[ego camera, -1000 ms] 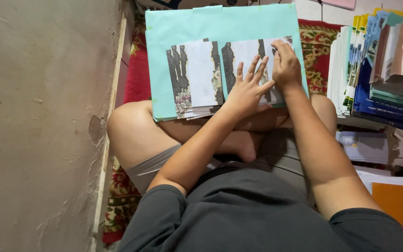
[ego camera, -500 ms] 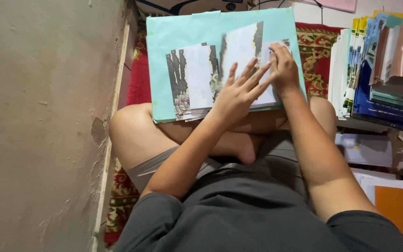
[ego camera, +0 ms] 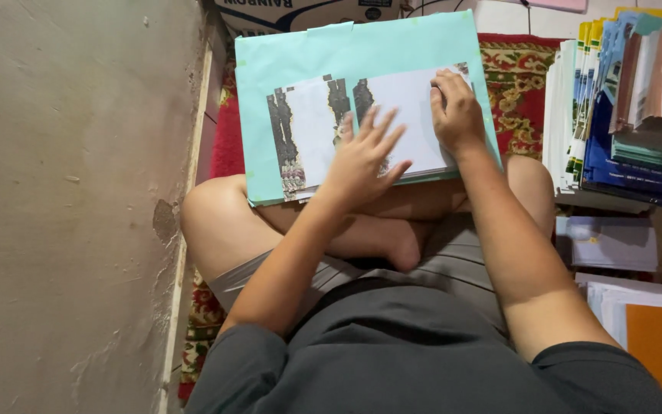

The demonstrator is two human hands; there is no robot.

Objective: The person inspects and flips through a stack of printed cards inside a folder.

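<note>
Turquoise folder (ego camera: 300,57) is propped on the crossed legs, and two white sheets with dark printed strips are laid on it. The right-hand sheet (ego camera: 408,107) is pressed flat by the left hand (ego camera: 362,157), fingers spread open, while its upper edge is pinned under the curled right hand (ego camera: 457,115). The other sheet (ego camera: 308,130) lies just beside it.

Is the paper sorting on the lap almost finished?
Partly. Done: one white sheet lies flat on the turquoise folder. In hand: the left hand and right hand press a second sheet beside it. Left: tall paper stacks wait at the right.
</note>
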